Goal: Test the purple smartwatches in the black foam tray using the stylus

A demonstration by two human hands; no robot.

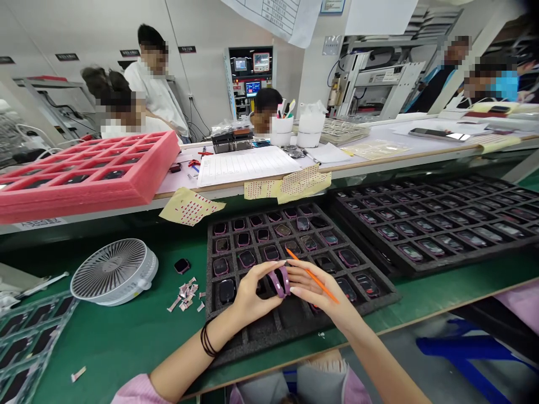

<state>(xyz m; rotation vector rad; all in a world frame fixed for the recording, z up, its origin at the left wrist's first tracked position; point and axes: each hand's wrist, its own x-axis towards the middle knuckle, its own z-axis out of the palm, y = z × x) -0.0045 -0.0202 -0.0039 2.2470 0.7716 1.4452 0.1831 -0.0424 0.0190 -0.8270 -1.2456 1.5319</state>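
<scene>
Left hand [252, 297] held purple watch strap [281, 280] in narrow pinch, long axis upright; right hand [322, 292] touched it, pinching orange stick [304, 265].

The left forearm [181, 365] and right forearm [379, 367] rise from the bottom of the head view and angle inward, bringing both hands together in front of the body. The left hand [251, 294] turns inward, its fingers [269, 270] curled forward in a pinch above the bent left wrist [214, 331]. The right hand [316, 289] faces it, palm down, its slender fingers [298, 274] stretched toward the left fingertips, nearly meeting them.
</scene>
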